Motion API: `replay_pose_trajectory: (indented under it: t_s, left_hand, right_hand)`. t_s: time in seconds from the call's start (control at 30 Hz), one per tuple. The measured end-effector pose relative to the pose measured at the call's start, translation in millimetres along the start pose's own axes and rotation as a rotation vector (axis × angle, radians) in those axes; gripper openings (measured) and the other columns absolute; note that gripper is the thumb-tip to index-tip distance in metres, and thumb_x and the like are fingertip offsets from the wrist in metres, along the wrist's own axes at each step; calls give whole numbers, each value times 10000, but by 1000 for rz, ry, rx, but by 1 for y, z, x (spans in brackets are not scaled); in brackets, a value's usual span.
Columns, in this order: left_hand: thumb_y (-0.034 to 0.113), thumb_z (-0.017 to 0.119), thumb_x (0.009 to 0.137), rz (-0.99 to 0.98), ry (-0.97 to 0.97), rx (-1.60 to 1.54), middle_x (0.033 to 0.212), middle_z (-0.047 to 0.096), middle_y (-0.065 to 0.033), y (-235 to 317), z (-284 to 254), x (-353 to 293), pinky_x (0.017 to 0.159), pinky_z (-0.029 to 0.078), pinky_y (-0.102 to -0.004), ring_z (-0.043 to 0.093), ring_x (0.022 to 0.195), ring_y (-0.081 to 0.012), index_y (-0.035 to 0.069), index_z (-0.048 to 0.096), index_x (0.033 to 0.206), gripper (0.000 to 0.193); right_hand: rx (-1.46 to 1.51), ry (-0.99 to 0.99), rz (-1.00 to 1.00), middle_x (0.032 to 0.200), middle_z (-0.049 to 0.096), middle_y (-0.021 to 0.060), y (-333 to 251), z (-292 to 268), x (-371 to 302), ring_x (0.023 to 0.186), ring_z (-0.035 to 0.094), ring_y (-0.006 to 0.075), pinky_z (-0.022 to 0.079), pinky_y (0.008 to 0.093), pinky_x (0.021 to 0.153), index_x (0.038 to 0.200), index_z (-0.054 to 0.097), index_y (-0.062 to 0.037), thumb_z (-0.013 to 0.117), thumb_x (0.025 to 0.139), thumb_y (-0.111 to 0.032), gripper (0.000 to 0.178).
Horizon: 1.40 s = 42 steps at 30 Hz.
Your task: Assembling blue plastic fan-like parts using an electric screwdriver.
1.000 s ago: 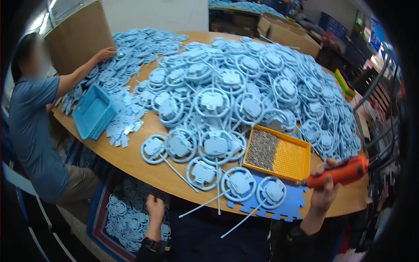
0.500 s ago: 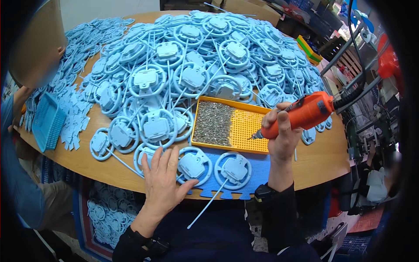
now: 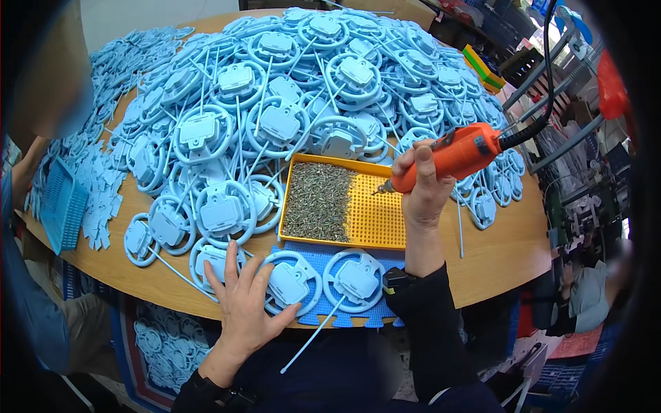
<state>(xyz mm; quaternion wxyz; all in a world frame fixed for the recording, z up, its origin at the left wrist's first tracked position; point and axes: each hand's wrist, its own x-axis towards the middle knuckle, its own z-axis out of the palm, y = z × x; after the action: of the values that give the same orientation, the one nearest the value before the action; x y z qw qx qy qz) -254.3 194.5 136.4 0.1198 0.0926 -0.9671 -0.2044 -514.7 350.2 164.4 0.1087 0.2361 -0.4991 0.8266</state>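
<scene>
In the head view, the left hand [image 3: 244, 310] was spread wide over two light-blue ring-shaped parts [image 3: 286, 283] near the front edge of the table [image 3: 492, 265], though contact could not be told, and a third stemmed ring [image 3: 356, 279] lay on the blue foam mat [image 3: 318, 254]. The right hand [image 3: 427, 189] gripped an orange electric screwdriver [image 3: 458, 155], its tip above the yellow tray [image 3: 379, 224], near the heaped screws [image 3: 317, 199].
</scene>
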Motion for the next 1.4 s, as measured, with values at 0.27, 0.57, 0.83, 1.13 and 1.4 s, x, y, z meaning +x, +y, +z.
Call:
replay_pose_trajectory:
  t_s: [0.27,0.57,0.83,1.13,1.4]
  left_hand:
    - [403,780,653,-27,-3,3,1260,502,-145,1,3,-2,1078,2,-667,234,1387,-426,24,551,1202,705]
    - [431,792,665,-1,19,-1,1226,499,-146,4,1,-1,1037,1,-709,232,1389,-430,22,555,1169,691]
    - [419,803,617,6,84,3,1131,547,-120,6,0,11,1045,53,-710,300,1350,-388,48,615,1050,600]
    - [423,794,633,36,92,-34,1118,556,-149,2,-4,9,1008,87,-746,284,1347,-409,33,614,952,535]
    - [418,804,621,35,81,-43,1117,550,-147,-1,-2,10,1012,82,-745,282,1354,-397,40,609,965,548]
  right_hand:
    - [-28,-6,17,667,556,41,5,-4,2,558,535,151,454,280,535,931,542,-70,738,842,-264,290]
    - [9,-50,-13,688,545,38,-23,12,-3,591,524,142,444,277,553,949,547,-66,726,854,-272,288]
    - [86,-366,156,699,517,53,-70,62,-79,558,511,161,458,316,526,1012,478,-64,660,861,-488,486]
    - [80,-458,283,678,534,66,-56,84,-104,549,519,162,459,305,502,1010,483,-49,665,878,-416,431]
    - [213,-379,312,688,537,75,-55,89,-107,585,520,155,435,282,534,1028,491,-18,735,844,-234,374]
